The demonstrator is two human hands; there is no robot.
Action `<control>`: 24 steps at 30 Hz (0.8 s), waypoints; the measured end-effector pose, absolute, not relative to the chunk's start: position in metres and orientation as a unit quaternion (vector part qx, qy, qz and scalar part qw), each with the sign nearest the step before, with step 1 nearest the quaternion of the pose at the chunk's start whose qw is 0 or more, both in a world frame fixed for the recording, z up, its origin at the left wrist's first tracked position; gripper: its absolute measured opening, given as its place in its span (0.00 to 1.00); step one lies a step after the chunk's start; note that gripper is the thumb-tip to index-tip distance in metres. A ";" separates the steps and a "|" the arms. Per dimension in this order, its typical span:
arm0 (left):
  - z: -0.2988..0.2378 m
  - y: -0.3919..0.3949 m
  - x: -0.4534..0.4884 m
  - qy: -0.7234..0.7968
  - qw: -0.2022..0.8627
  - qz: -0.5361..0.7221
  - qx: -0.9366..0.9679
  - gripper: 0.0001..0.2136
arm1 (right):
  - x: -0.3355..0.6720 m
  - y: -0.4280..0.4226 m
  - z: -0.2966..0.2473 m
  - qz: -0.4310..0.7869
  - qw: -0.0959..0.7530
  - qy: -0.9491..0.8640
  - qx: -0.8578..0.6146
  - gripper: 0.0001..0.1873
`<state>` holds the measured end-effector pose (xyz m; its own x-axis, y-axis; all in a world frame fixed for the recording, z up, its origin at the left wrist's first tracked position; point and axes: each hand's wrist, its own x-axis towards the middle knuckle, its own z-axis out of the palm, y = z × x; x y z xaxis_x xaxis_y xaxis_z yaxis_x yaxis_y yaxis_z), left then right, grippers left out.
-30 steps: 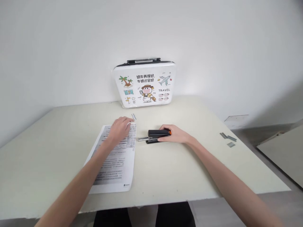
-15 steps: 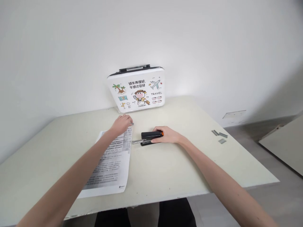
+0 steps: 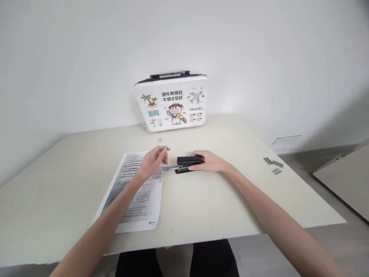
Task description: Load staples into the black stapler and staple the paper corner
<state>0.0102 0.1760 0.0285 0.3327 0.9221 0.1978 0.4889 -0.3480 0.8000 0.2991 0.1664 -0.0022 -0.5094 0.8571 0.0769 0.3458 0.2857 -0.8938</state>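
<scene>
Black stapler (image 3: 186, 161) at 3 o'clock from left hand (image 3: 152, 163); right hand (image 3: 210, 161), fingers grasping stapler's rear; left fingers pinching staple strip (image 3: 165, 147). Best: keep stapler steady, square strip to metal tray (image 3: 170, 168) jutting toward 9 o'clock.

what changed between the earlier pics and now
The left hand has picked up a small staple strip from beyond the paper and brought it back toward the person and rightward, near the stapler's extended tray. The right hand still holds the stapler; the paper, the case and the strips at the right stay put.
</scene>
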 end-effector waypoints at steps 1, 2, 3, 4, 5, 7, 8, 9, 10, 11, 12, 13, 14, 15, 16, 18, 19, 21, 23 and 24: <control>0.026 0.174 0.010 0.469 0.323 0.338 0.750 0.22 | 0.299 0.166 -0.002 0.441 0.287 -0.748 -0.404 0.19; 0.024 0.172 0.010 0.469 0.320 0.336 0.752 0.23 | 0.299 0.166 -0.002 0.440 0.285 -0.749 -0.406 0.20; 0.022 0.171 0.009 0.470 0.319 0.329 0.755 0.24 | 0.299 0.165 -0.002 0.440 0.282 -0.749 -0.408 0.19; 0.020 0.170 0.009 0.470 0.322 0.321 0.757 0.25 | 0.299 0.165 -0.001 0.439 0.279 -0.750 -0.410 0.19; 0.019 0.170 0.008 0.470 0.327 0.313 0.758 0.25 | 0.299 0.164 -0.001 0.436 0.277 -0.750 -0.412 0.19; 0.018 0.170 0.006 0.467 0.327 0.307 0.762 0.25 | 0.299 0.163 0.001 0.431 0.274 -0.752 -0.417 0.18; 0.018 0.170 0.005 0.466 0.319 0.309 0.765 0.24 | 0.298 0.162 0.002 0.430 0.272 -0.752 -0.419 0.18; 0.019 0.170 0.004 0.466 0.308 0.313 0.768 0.24 | 0.298 0.161 0.002 0.430 0.270 -0.751 -0.422 0.17; 0.020 0.170 0.003 0.468 0.298 0.314 0.771 0.23 | 0.298 0.160 0.003 0.430 0.267 -0.750 -0.425 0.17; 0.022 0.169 0.002 0.470 0.289 0.312 0.773 0.23 | 0.297 0.160 0.003 0.431 0.266 -0.748 -0.428 0.17; 0.023 0.169 0.001 0.472 0.285 0.308 0.775 0.21 | 0.297 0.159 0.003 0.432 0.265 -0.747 -0.431 0.17; 0.025 0.167 0.000 0.473 0.283 0.303 0.777 0.20 | 0.297 0.159 0.004 0.432 0.263 -0.746 -0.433 0.17; 0.027 0.166 0.000 0.471 0.282 0.299 0.780 0.18 | 0.297 0.158 0.004 0.431 0.261 -0.746 -0.435 0.17; 0.029 0.164 0.000 0.468 0.280 0.297 0.784 0.16 | 0.296 0.158 0.004 0.430 0.260 -0.746 -0.437 0.17; 0.030 0.162 0.000 0.465 0.275 0.296 0.788 0.15 | 0.296 0.158 0.004 0.429 0.258 -0.746 -0.440 0.17; 0.032 0.158 0.000 0.461 0.260 0.291 0.797 0.13 | 0.296 0.157 0.005 0.426 0.254 -0.746 -0.443 0.18; 0.031 0.156 0.000 0.459 0.252 0.287 0.802 0.13 | 0.296 0.157 0.005 0.425 0.254 -0.747 -0.444 0.18; 0.029 0.152 0.000 0.451 0.232 0.277 0.816 0.11 | 0.296 0.157 0.006 0.422 0.254 -0.748 -0.445 0.18; 0.026 0.148 0.000 0.436 0.208 0.266 0.834 0.10 | 0.296 0.157 0.006 0.417 0.253 -0.751 -0.446 0.18; 0.025 0.147 0.001 0.429 0.196 0.261 0.842 0.10 | 0.296 0.157 0.006 0.415 0.252 -0.751 -0.446 0.18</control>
<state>0.0007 0.1471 0.0254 0.4957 0.8250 0.2715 0.6201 -0.5550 0.5544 0.2961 0.1568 0.0063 -0.4740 0.8805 0.0085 0.4611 0.2564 -0.8495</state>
